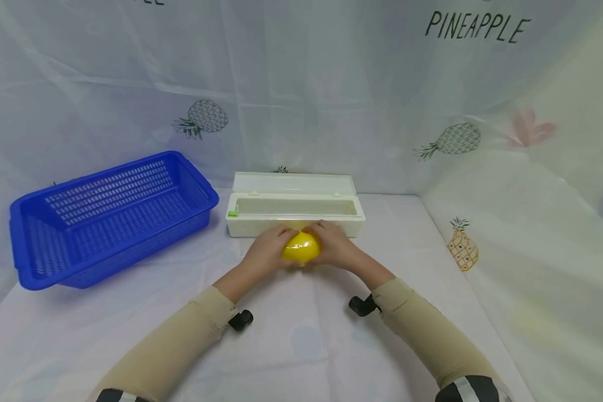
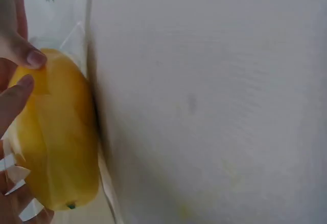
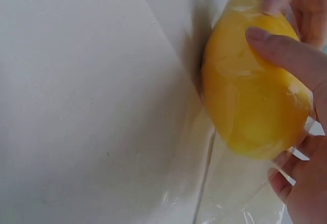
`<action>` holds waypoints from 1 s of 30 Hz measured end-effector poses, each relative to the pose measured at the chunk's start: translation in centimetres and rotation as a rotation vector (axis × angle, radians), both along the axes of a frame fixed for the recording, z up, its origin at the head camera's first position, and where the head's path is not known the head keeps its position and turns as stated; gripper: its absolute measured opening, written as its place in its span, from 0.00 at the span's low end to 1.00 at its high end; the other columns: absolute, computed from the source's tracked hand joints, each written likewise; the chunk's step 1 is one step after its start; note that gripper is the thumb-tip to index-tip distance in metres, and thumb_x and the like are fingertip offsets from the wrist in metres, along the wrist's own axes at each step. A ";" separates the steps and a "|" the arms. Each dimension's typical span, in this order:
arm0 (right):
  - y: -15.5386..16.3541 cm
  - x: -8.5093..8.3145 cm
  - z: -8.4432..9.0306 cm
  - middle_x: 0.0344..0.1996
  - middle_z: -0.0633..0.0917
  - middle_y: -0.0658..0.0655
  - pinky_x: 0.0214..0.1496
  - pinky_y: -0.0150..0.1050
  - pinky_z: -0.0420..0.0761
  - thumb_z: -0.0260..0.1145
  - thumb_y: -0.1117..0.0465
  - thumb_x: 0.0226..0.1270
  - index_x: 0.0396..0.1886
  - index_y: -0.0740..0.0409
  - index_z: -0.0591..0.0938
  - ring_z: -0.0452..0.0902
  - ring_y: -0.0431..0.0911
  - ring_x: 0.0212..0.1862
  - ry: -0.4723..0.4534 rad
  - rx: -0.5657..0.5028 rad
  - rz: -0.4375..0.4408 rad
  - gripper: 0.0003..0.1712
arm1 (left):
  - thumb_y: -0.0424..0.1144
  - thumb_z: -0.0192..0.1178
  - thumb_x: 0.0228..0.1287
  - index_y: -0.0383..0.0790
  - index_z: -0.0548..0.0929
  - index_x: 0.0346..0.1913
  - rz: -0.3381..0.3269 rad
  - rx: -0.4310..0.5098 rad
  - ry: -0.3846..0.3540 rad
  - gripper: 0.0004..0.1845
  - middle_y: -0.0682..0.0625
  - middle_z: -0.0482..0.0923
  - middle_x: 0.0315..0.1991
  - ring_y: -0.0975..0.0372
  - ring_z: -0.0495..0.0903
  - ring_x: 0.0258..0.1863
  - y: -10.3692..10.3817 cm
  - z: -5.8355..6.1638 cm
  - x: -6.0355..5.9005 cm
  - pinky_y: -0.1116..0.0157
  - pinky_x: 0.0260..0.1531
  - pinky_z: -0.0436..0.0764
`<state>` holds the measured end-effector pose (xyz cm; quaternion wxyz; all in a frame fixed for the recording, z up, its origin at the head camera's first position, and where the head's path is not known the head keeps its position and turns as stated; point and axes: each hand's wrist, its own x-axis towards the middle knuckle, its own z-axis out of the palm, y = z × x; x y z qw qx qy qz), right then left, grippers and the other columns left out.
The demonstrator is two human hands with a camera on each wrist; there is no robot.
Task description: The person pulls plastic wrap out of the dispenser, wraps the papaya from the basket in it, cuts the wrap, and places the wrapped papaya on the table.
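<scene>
Between my two hands is a smooth yellow fruit [image 1: 301,247] in clear plastic film, low over the cloth at the front of a white box. My left hand [image 1: 268,248] grips its left side, thumb on the near face. From the other side my right hand [image 1: 336,245] holds it, the thumb pressing the film. A small green spot marks one end of the fruit [image 2: 66,147] in the left wrist view. Loose, shiny film [image 3: 250,206] hangs below it in the right wrist view. The far side of the fruit is hidden.
The long white box [image 1: 241,228] stands just behind the hands, its lid [image 1: 293,183] raised and a small green piece [image 1: 233,213] at its left end. To the left sits a blue perforated basket [image 1: 130,245]. A pineapple-print cloth covers the table [image 1: 301,346] and hangs behind.
</scene>
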<state>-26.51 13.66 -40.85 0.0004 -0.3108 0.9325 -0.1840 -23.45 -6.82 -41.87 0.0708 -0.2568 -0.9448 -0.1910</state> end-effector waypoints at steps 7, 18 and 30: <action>0.3 0.1 0.1 0.57 0.78 0.56 0.59 0.52 0.66 0.82 0.47 0.44 0.64 0.57 0.73 0.70 0.52 0.59 -0.028 -0.004 -0.008 0.47 | 0.41 0.80 0.45 0.38 0.71 0.66 -0.009 0.014 -0.056 0.44 0.46 0.71 0.61 0.51 0.69 0.60 -0.1 -0.9 -0.6 0.54 0.64 0.67; 0.9 0.7 0.5 0.66 0.71 0.56 0.69 0.55 0.54 0.70 0.39 0.59 0.66 0.56 0.73 0.59 0.53 0.69 0.035 -0.045 -0.065 0.41 | 0.37 0.81 0.42 0.38 0.72 0.64 -0.016 0.077 -0.105 0.43 0.46 0.71 0.60 0.52 0.70 0.59 0.1 -0.9 -0.9 0.55 0.64 0.67; 2.6 1.7 0.5 0.58 0.80 0.55 0.69 0.56 0.58 0.74 0.52 0.59 0.59 0.58 0.79 0.64 0.54 0.66 0.246 -0.196 0.008 0.30 | 0.43 0.80 0.43 0.40 0.73 0.65 -0.046 0.115 -0.143 0.43 0.47 0.71 0.62 0.53 0.72 0.60 -0.5 0.2 -0.6 0.54 0.62 0.70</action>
